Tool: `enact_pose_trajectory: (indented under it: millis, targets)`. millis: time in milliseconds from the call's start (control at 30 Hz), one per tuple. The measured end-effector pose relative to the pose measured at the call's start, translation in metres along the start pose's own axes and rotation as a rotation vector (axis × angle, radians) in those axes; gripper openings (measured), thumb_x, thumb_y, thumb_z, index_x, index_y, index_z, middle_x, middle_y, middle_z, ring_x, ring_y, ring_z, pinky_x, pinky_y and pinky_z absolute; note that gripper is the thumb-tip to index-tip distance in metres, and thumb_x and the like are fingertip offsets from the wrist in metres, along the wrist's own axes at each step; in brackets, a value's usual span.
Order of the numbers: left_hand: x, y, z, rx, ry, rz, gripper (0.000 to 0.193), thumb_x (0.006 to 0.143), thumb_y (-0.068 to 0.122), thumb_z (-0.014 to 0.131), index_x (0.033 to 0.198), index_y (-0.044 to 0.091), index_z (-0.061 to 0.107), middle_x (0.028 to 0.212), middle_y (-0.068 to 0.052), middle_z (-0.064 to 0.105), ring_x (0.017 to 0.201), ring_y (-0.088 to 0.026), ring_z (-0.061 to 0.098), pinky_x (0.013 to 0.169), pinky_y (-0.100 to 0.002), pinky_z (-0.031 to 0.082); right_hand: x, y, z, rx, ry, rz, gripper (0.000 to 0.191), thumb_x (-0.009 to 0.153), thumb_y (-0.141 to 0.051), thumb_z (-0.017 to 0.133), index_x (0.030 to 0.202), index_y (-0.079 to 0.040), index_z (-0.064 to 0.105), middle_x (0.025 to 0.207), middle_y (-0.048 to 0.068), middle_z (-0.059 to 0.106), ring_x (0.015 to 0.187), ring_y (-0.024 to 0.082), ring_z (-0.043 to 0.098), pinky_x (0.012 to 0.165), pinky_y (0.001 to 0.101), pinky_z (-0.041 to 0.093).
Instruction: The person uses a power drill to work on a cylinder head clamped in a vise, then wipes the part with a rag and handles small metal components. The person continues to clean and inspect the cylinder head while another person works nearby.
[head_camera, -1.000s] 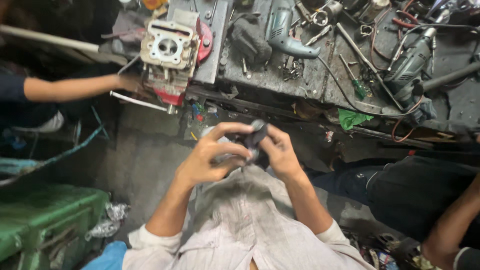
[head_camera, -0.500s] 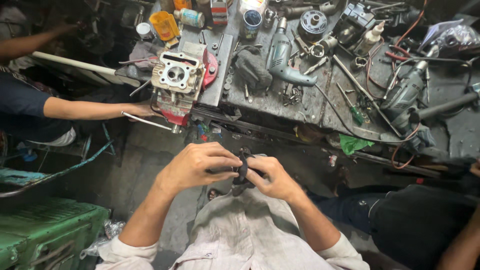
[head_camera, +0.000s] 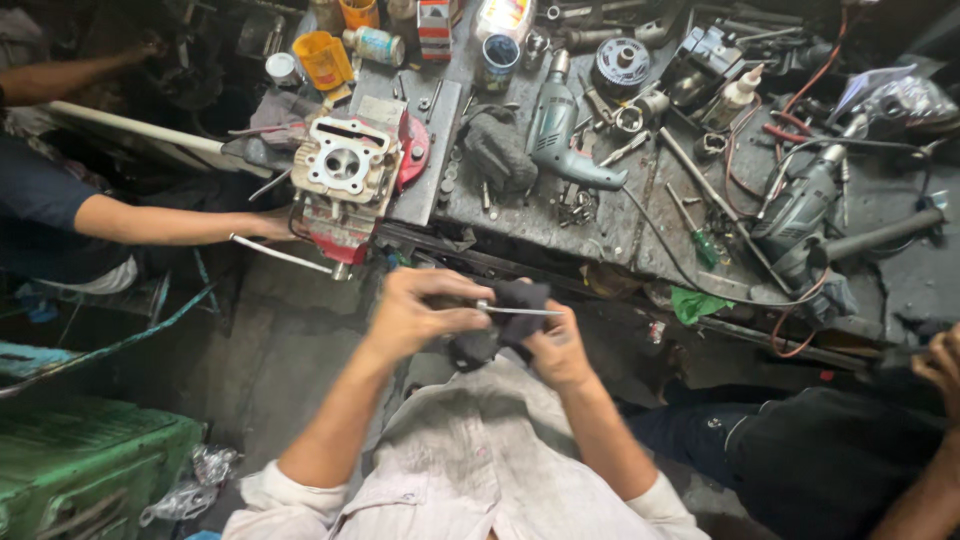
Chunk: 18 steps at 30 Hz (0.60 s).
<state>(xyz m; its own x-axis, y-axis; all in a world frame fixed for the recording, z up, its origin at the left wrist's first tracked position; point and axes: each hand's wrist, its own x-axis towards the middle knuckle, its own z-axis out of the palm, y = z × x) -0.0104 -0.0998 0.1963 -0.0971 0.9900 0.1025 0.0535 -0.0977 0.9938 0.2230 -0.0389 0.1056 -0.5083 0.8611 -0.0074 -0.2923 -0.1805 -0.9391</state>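
Looking down from the head view, the left hand (head_camera: 415, 315) is pinched shut on the end of a thin metal rod (head_camera: 520, 311), while the right hand (head_camera: 555, 345) is closed around a dark rag (head_camera: 500, 320) bunched round that same rod, both held just above the lap of a pale shirt (head_camera: 480, 460). Straight ahead the surface (head_camera: 600, 230) is packed: a grey drill (head_camera: 555, 130), a second drill (head_camera: 800, 210) off to the right with its cable looping about, a green screwdriver (head_camera: 700, 240), an orange cup (head_camera: 322, 58), and an engine block (head_camera: 345, 180) clamped at the left edge. Another person's hand (head_camera: 265, 225) rests by that block, and someone else's knuckles (head_camera: 940, 360) show at the far right. My guess at the risk: the rod looks slim and greasy, so it could slip out of the pinch and drop to the floor (head_camera: 280, 360), or its tip could poke through the rag into the right palm if pushed hard.
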Motion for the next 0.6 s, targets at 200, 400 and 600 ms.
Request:
enact_pose_trajectory:
  millis: [200,400,600]
  targets:
    - [0.013,-0.036,0.041,-0.334,0.173,-0.225,0.029,0.08,0.009,0.086,0.107,-0.001,0.08,0.098,-0.007,0.08,0.087,-0.009,0.072,0.081,-0.024,0.059,0.023,-0.005,0.005,0.078,0.035,-0.087,0.017,0.088,0.0,0.078,0.105,0.001,0.075,0.112,0.004,0.069,0.103,0.015,0.065,0.092,0.0302,0.052]
    - [0.001,-0.026,0.049,-0.461,0.245,-0.33,0.029,0.082,0.007,0.085,0.108,-0.003,0.079,0.092,-0.009,0.078,0.08,-0.01,0.069,0.073,-0.026,0.057,0.026,-0.037,0.026,-0.11,0.018,-0.189,0.009,0.092,0.001,0.078,0.1,0.002,0.073,0.103,-0.001,0.059,0.095,0.011,0.056,0.082,0.027,0.045]
    - [-0.014,-0.004,0.052,-0.358,0.275,-0.202,0.029,0.08,0.005,0.085,0.107,-0.001,0.078,0.094,-0.006,0.079,0.081,-0.008,0.073,0.075,-0.023,0.061,0.014,-0.033,0.047,0.021,0.218,-0.086,0.015,0.087,0.01,0.065,0.098,0.001,0.069,0.097,0.001,0.064,0.088,0.01,0.059,0.077,0.0252,0.048]
